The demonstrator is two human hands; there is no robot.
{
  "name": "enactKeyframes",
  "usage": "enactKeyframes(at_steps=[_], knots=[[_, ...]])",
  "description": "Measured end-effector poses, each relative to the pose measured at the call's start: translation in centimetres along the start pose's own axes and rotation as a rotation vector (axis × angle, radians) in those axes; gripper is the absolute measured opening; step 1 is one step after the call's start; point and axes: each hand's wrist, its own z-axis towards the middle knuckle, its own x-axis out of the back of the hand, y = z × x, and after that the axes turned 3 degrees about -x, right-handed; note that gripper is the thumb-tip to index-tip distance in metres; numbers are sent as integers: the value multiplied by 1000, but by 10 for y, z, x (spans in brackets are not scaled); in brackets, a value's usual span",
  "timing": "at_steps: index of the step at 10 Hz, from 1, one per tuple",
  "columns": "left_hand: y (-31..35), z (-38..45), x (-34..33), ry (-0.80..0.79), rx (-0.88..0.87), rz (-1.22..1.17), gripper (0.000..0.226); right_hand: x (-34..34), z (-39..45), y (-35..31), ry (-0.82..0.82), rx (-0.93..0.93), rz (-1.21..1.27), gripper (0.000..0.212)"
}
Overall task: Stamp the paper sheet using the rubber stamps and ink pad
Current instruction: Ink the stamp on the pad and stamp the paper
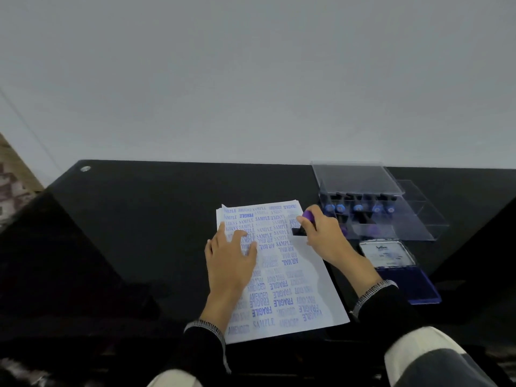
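In the head view, the right hand (pixel 324 233) is gripping a rubber stamp (pixel 303 226) with its fingers (pixel 305 222) curled round the purple handle, and the black base is sitting on or just above the far right part of the paper sheet (pixel 304 277); I cannot tell whether it is touching yet. The left hand (pixel 231 255) is lying flat on the sheet's left half, fingers straight and spread, pinning it to the black counter (pixel 125 233). The sheet is lying near the middle of the counter, running from its near edge toward the far edge, and is already crowded with blue prints reading SAMPLE, FRAGILE, AMENDED and AIR MAIL. To do this press well, I judge the stamp should be coming down square and level on a bare patch, pushed straight down without rocking, then lifted cleanly while the left hand is keeping the paper from sliding or lifting. Toward the far right corner of the counter, a clear plastic case (pixel 418 219) is standing open with its lid (pixel 354 177) raised, holding a row of further stamps (pixel 358 208) with blue-capped handles; some compartments look unfilled. Just nearer the near edge, the ink pad (pixel 413 283) is lying open, its dark blue pad exposed and its labelled lid (pixel 386 254) folded back.
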Motion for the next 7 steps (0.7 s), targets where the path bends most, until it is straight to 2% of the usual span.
enactKeyframes(at_steps=[2, 7], knots=[[-2, 0, -1, 10, -14, -9, 34, -3, 3, 0, -30, 35, -121, 25], [-4, 1, -3, 25, -25, 5, 33, -6, 5, 0, -63, 30, -198, 28]])
